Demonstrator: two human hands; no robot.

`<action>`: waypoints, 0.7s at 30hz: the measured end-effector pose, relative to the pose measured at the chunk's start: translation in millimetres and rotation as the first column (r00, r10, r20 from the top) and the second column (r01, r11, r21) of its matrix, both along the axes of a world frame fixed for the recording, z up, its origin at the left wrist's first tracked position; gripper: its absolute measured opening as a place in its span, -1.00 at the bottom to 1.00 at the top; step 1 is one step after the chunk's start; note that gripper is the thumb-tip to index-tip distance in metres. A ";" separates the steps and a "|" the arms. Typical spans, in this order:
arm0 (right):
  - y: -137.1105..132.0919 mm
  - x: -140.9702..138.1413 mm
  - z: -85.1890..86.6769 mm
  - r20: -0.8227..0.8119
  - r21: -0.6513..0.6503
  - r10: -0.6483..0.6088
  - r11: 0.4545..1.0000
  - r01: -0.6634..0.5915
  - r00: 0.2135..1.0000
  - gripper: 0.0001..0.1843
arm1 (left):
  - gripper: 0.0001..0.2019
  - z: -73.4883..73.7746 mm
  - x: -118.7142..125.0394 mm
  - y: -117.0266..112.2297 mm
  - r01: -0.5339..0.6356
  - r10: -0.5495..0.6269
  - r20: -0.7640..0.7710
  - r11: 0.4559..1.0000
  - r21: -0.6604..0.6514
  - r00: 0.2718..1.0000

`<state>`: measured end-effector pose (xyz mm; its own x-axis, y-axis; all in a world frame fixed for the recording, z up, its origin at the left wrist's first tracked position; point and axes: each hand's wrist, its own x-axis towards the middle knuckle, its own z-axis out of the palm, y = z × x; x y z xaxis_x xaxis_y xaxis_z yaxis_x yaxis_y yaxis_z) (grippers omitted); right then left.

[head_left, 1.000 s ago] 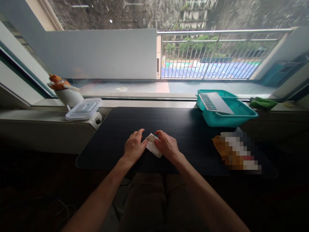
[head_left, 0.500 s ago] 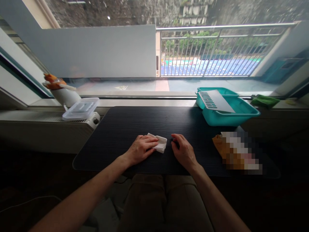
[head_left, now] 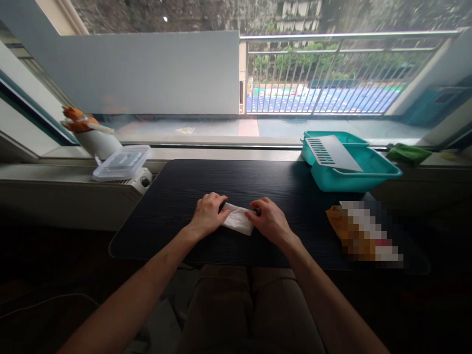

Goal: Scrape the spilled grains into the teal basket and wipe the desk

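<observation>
A folded white tissue (head_left: 239, 220) lies on the dark wood-grain table (head_left: 177, 184) close to its front edge. My left hand (head_left: 209, 212) is closed on the tissue's left end, with the thumb across its top. At the tissue's right end, my right hand (head_left: 271, 220) grips the upper corner between thumb and fingers. Part of each end is hidden beneath the fingers.
A turquoise plastic basket (head_left: 356, 181) with a pale slotted panel stands at the back right. Before it lies an orange-brown packet (head_left: 337, 223), partly blurred out. A clear lidded box (head_left: 121, 162) sits on the radiator (head_left: 66, 172) to the left, below the window.
My right hand has moved left onto the tissue's right end. My left hand has shifted from lying over the tissue to gripping its left end, and more of the tissue shows.
</observation>
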<state>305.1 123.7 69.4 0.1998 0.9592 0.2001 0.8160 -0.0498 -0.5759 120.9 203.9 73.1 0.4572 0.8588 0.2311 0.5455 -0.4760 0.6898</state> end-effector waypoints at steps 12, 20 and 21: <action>-17.8 -35.2 15.8 -0.071 0.348 0.293 0.903 -0.251 0.954 -0.93 | -0.64 18.1 10.5 -38.2 0.198 0.213 0.485 0.721 -0.663 0.848; -26.5 -2.6 24.1 -0.457 0.254 0.240 0.958 -0.133 0.856 -0.53 | -0.81 17.1 6.5 -39.8 0.325 0.376 0.557 0.525 -0.787 0.741; -23.8 0.4 23.9 -0.515 0.199 0.192 0.975 -0.102 0.835 -0.51 | -0.82 18.4 7.1 -40.5 0.336 0.378 0.564 0.519 -0.786 0.734</action>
<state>305.5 99.9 93.2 0.1776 0.9506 0.2546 0.3756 0.1737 -0.9104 128.0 163.3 91.4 0.4882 0.7959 -0.3582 -0.1660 0.4876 0.8571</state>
